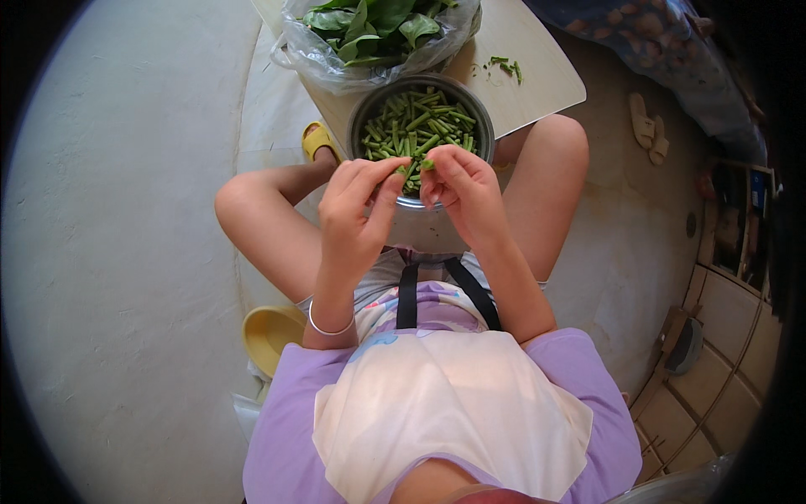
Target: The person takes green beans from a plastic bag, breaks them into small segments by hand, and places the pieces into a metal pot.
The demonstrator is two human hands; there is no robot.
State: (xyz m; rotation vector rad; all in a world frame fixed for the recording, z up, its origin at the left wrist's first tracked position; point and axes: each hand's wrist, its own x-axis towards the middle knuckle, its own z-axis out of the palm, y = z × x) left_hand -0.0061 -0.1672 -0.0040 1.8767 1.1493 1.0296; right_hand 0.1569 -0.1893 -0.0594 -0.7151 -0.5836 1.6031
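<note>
Over the near rim of a round metal pot (483,120), my two hands are close together but apart. Between thumb and forefinger my left hand (357,198) pinches a small piece of green stem (401,169). Another short green stem piece (428,164) sits in the fingertips of my right hand (465,189). Many cut green stems (415,123) fill the pot below. Behind it, a clear plastic bag (378,79) lies open with large green leaves (378,28) inside.
The bag rests on a light wooden table (541,75), where a few stem scraps (507,66) lie. A yellow basin (267,337) stands on the floor at my left. Pale slippers (648,129) are at the right, near a cabinet (733,220) and a tiled wall (724,309).
</note>
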